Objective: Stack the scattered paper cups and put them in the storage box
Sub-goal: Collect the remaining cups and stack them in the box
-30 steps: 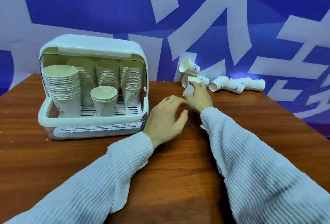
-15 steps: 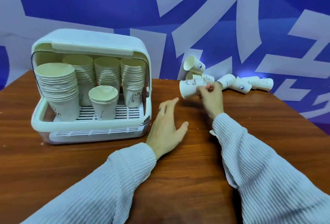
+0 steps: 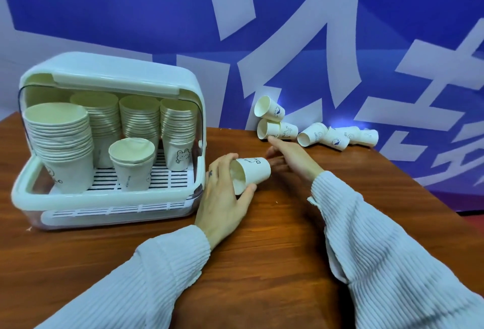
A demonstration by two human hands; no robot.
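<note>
Now the left hand (image 3: 225, 197) curls round a paper cup (image 3: 251, 174) lying sideways, mouth toward the storage box (image 3: 110, 205), while the right hand (image 3: 290, 154), fingers loose, sits nearer the scattered cups (image 3: 324, 136) against the wall.

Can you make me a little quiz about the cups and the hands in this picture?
1. True or false: the left hand holds a paper cup.
2. Which is open and reaching toward the cups by the wall? A. right hand B. left hand
3. Fill in: the short stack stands inside the storage ___.

Key: 1 true; 2 A; 3 box.
</note>
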